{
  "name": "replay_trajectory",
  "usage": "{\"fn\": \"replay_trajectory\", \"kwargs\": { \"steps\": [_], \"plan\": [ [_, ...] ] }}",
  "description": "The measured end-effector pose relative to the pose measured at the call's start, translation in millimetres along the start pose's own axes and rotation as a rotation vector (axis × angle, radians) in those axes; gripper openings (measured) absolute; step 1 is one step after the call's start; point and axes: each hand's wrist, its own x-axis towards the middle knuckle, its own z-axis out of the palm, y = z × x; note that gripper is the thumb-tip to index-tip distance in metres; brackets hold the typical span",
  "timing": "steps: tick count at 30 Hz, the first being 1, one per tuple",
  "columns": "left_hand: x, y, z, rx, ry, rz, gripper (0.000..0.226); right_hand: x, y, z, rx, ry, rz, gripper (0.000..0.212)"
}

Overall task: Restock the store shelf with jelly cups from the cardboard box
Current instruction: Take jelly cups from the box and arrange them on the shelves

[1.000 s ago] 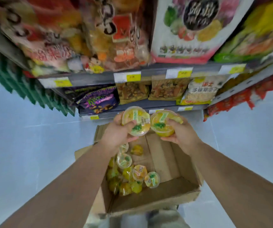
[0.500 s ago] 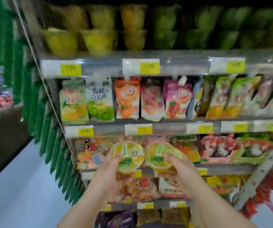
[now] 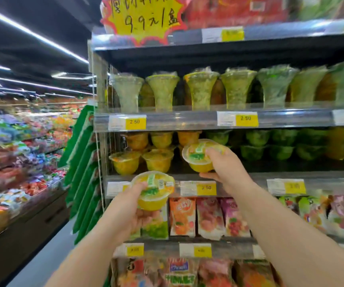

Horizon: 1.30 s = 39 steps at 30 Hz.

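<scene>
My left hand [image 3: 131, 216] grips a yellow jelly cup [image 3: 153, 190] with a green label, held in front of the shelf's price rail. My right hand [image 3: 223, 168] holds a second yellow jelly cup [image 3: 199, 155], raised to the open front of the jelly shelf [image 3: 250, 179]. On that shelf, stacked yellow and orange cups [image 3: 144, 156] stand at the left and green cups [image 3: 270, 146] to the right. The cardboard box is out of view.
Tall flared dessert cups [image 3: 200, 92] fill the shelf above. Fruit drink pouches [image 3: 208, 216] hang on the shelf below. A yellow price sign [image 3: 144, 15] sits on top. Green hanging packets [image 3: 82, 166] line the shelf's left end, beside an aisle and another snack display [image 3: 11, 162].
My view has tilted up from the box on the floor to the jelly shelf. Both hands have risen with their cups; the right cup now sits higher, at the shelf opening.
</scene>
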Motion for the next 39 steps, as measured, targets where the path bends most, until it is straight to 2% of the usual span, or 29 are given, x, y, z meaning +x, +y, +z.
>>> {"fn": "replay_trajectory", "kwargs": {
  "steps": [5,10,14,16,18,19,21,22,24,26,28,32,37,39],
  "plan": [
    [6.7,8.6,9.4,0.002,-0.011,-0.028,0.033,40.3,-6.1,17.1,-0.183,-0.012,0.131,0.037],
    [14.0,8.9,18.4,0.012,-0.019,-0.049,0.033,50.0,-4.2,18.4,-0.254,-0.071,0.215,0.02],
    [17.4,8.7,26.7,0.012,-0.044,-0.048,0.03,49.7,-2.3,15.6,-0.38,-0.1,0.144,0.028],
    [18.5,8.9,32.5,0.019,-0.046,-0.05,0.028,42.4,-5.0,14.2,-0.454,-0.121,0.116,0.043],
    [17.6,9.7,39.0,0.019,-0.048,-0.051,0.026,33.0,-8.8,8.3,-0.623,-0.035,0.007,0.059],
    [16.9,9.9,42.6,0.019,-0.054,-0.051,0.025,25.9,-9.7,3.0,-0.66,0.048,-0.095,0.06],
    [14.5,10.0,51.6,0.031,-0.079,-0.05,0.026,3.7,-12.1,-9.6,-0.592,0.126,-0.241,0.05],
    [13.6,9.8,56.4,0.039,-0.094,-0.049,0.027,-7.0,-11.7,-15.3,-0.591,0.079,-0.222,0.048],
    [12.0,9.0,69.8,0.053,-0.127,-0.048,0.031,-24.0,-8.1,-26.3,-0.623,-0.098,-0.006,0.055],
    [9.5,8.2,86.5,0.066,-0.163,-0.039,0.034,-34.3,-3.9,-37.0,-0.468,-0.264,0.224,0.058],
    [6.6,7.8,104.1,0.09,-0.21,-0.023,0.036,-40.4,-6.6,-47.8,-0.289,-0.33,0.282,0.049],
    [-0.5,13.0,133.3,0.086,-0.276,-0.006,0.045,-36.0,-15.8,-70.9,-0.122,-0.259,0.217,0.019],
    [-4.4,20.2,140.2,0.131,-0.157,0.015,0.055,7.9,-23.6,-89.0,-0.004,-0.038,0.192,0.024],
    [-4.6,18.9,134.7,0.162,-0.126,0.001,0.054,26.0,-22.5,-88.8,-0.001,-0.009,0.204,0.028]
  ]
}}
